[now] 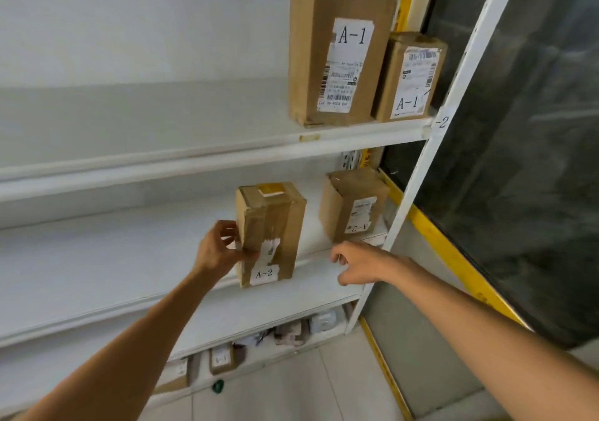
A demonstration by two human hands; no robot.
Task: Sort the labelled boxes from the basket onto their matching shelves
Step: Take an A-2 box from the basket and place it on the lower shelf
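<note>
**The A-2 box goes on its shelf**

My left hand [215, 249] pinches the left edge of the A-2 box [270, 226]. The box stands upright on the middle shelf [97, 258], well to the left of the white post [418, 193]. A second A-2 box [353, 206] stands just beside that post. My right hand [356, 263] holds nothing, its fingers loosely curled, low and left of the post. I judge that the placing is almost finished. Next I must let go gently, so that the tall box does not tip.
</note>
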